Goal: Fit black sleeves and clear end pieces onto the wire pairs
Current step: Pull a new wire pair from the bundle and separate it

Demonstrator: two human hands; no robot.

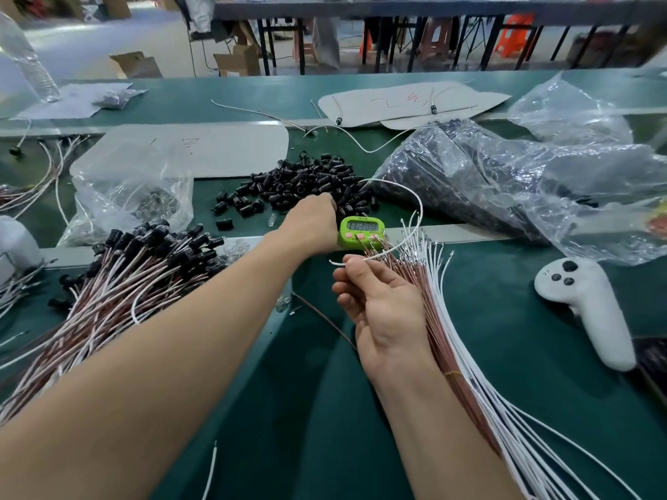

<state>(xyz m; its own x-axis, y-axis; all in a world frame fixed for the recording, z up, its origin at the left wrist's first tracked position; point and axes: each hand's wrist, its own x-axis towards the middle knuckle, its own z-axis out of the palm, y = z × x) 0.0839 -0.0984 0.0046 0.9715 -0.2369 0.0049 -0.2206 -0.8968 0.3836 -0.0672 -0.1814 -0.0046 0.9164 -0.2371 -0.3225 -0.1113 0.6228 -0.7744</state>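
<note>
**Many pairs done, a large bundle left**

Nearest, on the right side of the green table (325, 427), lies a bundle (480, 373) of brown and white wires with bare metal tips. None of them carries a sleeve, so I judge this is the work that is left. The right hand (382, 304) is over the bundle and pinches one white wire (418, 203) between thumb and fingers, close to its end. The wire rises in a loop and comes down near the tips of the bundle, and it has no sleeve on it yet. Just beside this hand a single brown wire (325, 321) and one clear piece (283, 304) lie on the table.

On the left is a big heap (126, 279) of wire pairs with black sleeves already on their ends. These look finished, though I cannot see if each one has its clear end.

Farther away, the left hand (312, 220) reaches to the loose sleeves (299, 182), just beside a green timer (362, 230). Its fingers are hidden behind the back of the hand, so I cannot tell if they hold a sleeve. Behind are the left bag (137, 189), which seems to hold clear parts, and the right bag (487, 175), full of more black ones. I judge the task is somewhere in the middle, and the present pair is at its first step
</note>
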